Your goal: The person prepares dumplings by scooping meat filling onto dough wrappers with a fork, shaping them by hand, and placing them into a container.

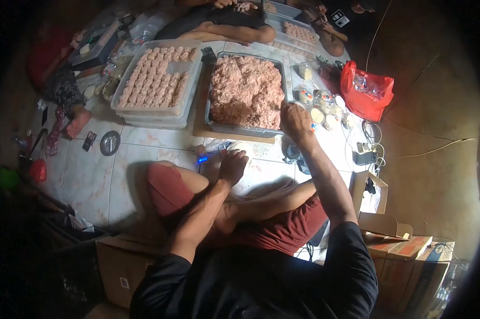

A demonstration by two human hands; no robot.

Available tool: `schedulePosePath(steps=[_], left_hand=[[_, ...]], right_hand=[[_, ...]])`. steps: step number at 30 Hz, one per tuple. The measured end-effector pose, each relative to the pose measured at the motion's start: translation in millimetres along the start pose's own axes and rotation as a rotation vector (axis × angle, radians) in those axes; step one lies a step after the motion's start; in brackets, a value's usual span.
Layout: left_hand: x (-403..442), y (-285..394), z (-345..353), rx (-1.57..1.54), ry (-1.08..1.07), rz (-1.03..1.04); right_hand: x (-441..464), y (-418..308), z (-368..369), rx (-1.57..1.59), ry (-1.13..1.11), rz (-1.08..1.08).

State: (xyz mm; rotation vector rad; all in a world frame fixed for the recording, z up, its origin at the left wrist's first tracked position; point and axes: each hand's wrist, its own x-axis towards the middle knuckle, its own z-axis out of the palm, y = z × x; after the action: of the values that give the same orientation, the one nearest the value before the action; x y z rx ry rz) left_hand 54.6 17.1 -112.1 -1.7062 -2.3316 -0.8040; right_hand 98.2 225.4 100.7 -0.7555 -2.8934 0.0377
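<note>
My left hand is closed around a pale, round, flat piece that looks like a dough wrapper, low over the tiled floor in front of my crossed legs. At the right rim of a grey tub is my right hand, its fingers curled in. Whatever it grips is hidden by the knuckles. Pink minced meat fills the tub in an uneven heap. To the left, a clear plastic container holds rows of shaped meat pieces, with a gap at its upper right.
Packs of round wrappers lie right of the tub, near a red plastic bag. A roll of tape sits at left. Cables and an adapter are beside cardboard boxes. Other people sit around the far side.
</note>
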Motion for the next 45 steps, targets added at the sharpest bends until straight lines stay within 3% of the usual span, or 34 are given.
schedulePosePath(steps=[3,5,6,7,9,12,13,15,17,19,20,21,25,27,29,30,33,37,42,43,44,45], left_hand=[[6.1,4.7,3.4,0.016,0.183,-0.061],[6.7,-0.7,1.8,-0.057,0.111,-0.071],[4.8,-4.7,5.7,-0.063,0.120,-0.071],[0.1,-8.6,8.6,-0.121,0.140,-0.088],[6.0,-14.7,-0.4,-0.182,0.168,-0.101],[6.8,-13.6,-19.1,-0.352,0.103,-0.302],[9.1,-12.7,-20.5,-0.353,0.107,-0.303],[7.6,-8.6,-17.8,-0.622,0.129,-0.516],[10.1,-14.5,-18.3,-0.673,0.032,-0.511],[-0.1,-22.6,-5.7,-0.722,-0.085,-0.507],[-6.6,-31.0,17.8,-0.693,-0.032,-0.480],[-5.2,-36.4,29.9,-0.664,0.031,-0.451],[-3.6,-32.8,10.6,-0.753,0.148,-0.463],[-1.7,-34.1,10.3,-0.924,0.062,-0.553],[-4.9,-27.9,1.7,-0.846,0.010,-0.595],[-7.4,-23.6,-5.9,-0.840,0.002,-0.588],[1.6,-38.2,-10.5,-1.065,-0.058,-0.630],[-18.8,-54.9,24.4,-1.694,0.296,-0.827],[-38.0,-69.8,43.3,-1.605,0.118,-0.953],[-33.3,-72.0,46.9,-1.586,0.079,-0.975],[-18.0,-53.9,5.6,-1.726,0.022,-1.143],[-13.0,-53.9,4.5,-1.731,0.017,-1.134]], right_hand=[[23.2,17.1,8.2,-0.215,0.451,-0.139],[34.4,2.0,6.4,-0.389,-0.019,-0.002],[25.1,-2.1,22.8,-0.509,0.171,-0.280],[27.0,-6.4,37.7,-0.387,-0.232,-0.177],[15.4,1.4,28.5,-0.234,-0.100,-0.282],[22.2,21.5,29.0,-0.135,0.095,-0.113],[25.4,17.7,35.1,-0.138,0.096,-0.115],[29.0,4.7,59.1,-0.101,0.088,-0.092],[47.7,11.6,77.1,-0.096,0.059,-0.057],[52.6,44.0,112.7,-0.385,0.489,-0.178],[50.1,29.1,55.6,0.372,0.079,0.115],[42.8,18.3,23.6,0.452,0.032,0.221],[25.9,34.2,11.6,0.569,0.157,0.092],[25.6,44.2,28.3,0.640,0.159,0.031],[21.8,51.5,65.5,0.388,0.035,0.073],[12.1,63.3,92.8,0.031,0.199,-0.009],[3.2,44.6,65.3,-0.035,0.314,-0.016],[-5.0,25.0,37.8,-0.131,0.372,0.025],[5.1,21.2,12.9,-0.106,0.487,0.077],[6.8,22.7,13.9,-0.113,0.434,0.054],[8.2,21.4,17.8,-0.151,0.369,0.002],[10.6,18.2,24.7,-0.188,0.301,-0.051]])
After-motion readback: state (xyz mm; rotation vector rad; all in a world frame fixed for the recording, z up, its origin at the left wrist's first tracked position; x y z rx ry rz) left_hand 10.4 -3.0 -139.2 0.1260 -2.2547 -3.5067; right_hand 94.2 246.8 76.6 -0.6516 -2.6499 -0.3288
